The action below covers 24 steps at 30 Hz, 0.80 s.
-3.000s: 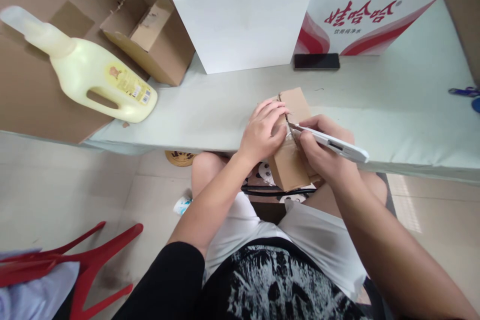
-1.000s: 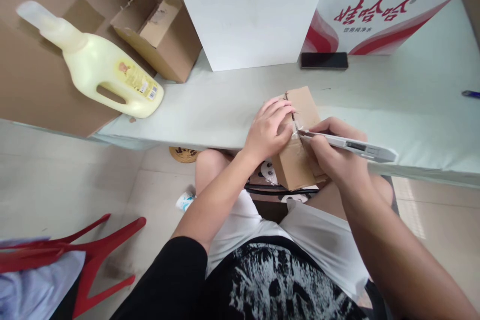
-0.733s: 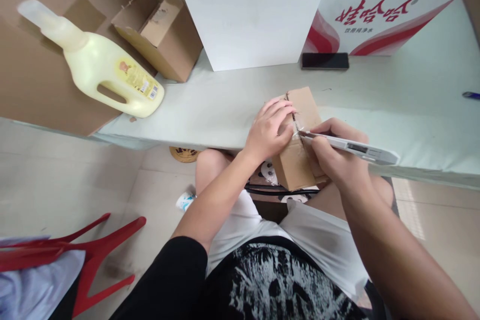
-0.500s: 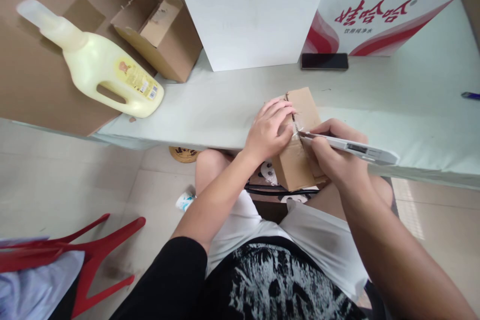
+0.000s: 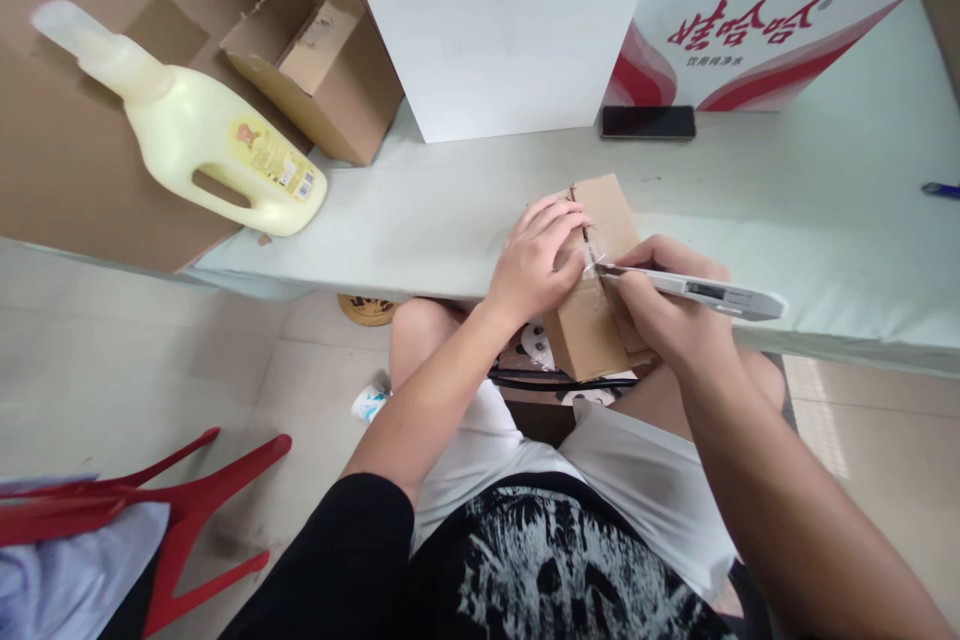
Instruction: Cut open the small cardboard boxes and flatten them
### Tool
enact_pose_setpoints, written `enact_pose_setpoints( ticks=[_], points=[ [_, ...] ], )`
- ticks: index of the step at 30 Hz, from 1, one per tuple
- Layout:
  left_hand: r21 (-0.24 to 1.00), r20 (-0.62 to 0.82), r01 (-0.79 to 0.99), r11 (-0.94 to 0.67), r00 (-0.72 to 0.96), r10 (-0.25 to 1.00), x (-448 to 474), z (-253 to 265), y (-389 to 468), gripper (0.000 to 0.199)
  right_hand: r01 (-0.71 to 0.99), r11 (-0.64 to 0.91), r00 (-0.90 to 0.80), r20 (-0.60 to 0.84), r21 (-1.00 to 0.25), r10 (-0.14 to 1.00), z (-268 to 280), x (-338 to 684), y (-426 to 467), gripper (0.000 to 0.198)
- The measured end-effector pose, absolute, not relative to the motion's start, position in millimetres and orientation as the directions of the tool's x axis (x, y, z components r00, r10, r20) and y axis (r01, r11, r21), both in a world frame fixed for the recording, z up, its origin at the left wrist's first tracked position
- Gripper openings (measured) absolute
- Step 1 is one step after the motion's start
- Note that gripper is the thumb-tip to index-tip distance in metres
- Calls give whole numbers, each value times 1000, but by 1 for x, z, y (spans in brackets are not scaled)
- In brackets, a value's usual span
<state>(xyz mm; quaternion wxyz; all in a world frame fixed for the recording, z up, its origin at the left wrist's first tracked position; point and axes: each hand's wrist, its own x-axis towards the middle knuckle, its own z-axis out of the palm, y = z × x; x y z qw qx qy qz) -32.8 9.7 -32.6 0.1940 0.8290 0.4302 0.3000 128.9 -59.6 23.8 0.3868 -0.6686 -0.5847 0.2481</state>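
A small brown cardboard box (image 5: 596, 340) lies at the table's front edge, its near end above my lap. A taped seam runs along its top, with clear tape loose and crumpled around the middle. My left hand (image 5: 536, 255) grips the box from the left, fingers over the top near the seam and thumb beside the tape. In my right hand (image 5: 671, 310) is a utility knife (image 5: 720, 295) with a white handle. Its tip touches the seam close to my left thumb. My right fingers hide part of the handle and the box's right side.
Behind the box, a black phone (image 5: 649, 122) lies before large white cartons (image 5: 510, 50). To the left are a yellow jug-shaped bottle (image 5: 217, 145) and an open cardboard box (image 5: 341, 80). A blue pen-like item (image 5: 941, 190) is at far right; a red stool (image 5: 187, 520) stands lower left.
My right hand and the utility knife have shifted slightly left, the handle's rear end most visibly. My left hand stays on the box, which has hardly moved.
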Motion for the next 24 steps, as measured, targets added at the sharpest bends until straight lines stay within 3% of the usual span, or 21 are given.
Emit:
enact_pose_setpoints(
  ticks=[24],
  points=[
    [568,312,613,-548,457,833,-33,-31,10,32,570,-9,225,145,-822,963,25,128,-61,10]
  ],
)
